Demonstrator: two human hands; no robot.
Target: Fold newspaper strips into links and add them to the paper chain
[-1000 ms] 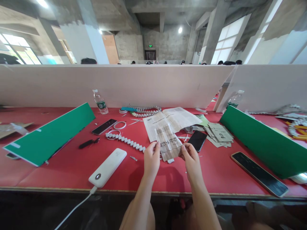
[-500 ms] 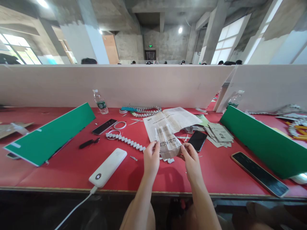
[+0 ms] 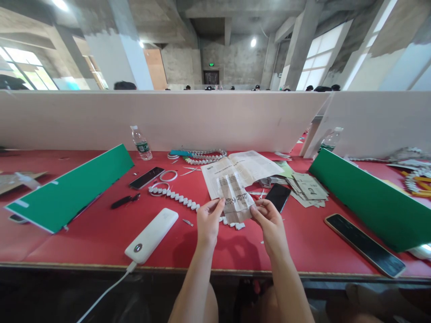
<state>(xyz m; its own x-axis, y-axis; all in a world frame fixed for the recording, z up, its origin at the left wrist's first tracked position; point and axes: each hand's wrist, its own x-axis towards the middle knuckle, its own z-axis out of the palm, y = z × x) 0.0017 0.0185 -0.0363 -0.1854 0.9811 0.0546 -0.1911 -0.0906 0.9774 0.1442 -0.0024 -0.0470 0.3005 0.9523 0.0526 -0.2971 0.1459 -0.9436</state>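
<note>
A creased piece of newspaper [image 3: 235,202] with dark printed characters is held up between my two hands. My left hand [image 3: 209,220] pinches its left edge between thumb and fingers. On the opposite edge my right hand [image 3: 268,220] is closed the same way. Beneath and behind the piece, a larger newspaper sheet [image 3: 259,167] lies spread on the red table [image 3: 235,255]. A folded white paper chain [image 3: 180,198] runs from the left to under the held piece, which hides part of it.
A white power bank [image 3: 152,235] with a cable lies left. Phones [image 3: 278,197] lie on both sides, with paper cutouts [image 3: 308,186] at right. Scissors [image 3: 191,170], tape rolls [image 3: 168,176] and a bottle [image 3: 141,142] stand or lie farther back. Green boards [image 3: 77,190] flank the workspace.
Both hands have shifted slightly, and the newspaper piece between them has tilted and creased a little differently. More of the paper chain's right end shows below it.
</note>
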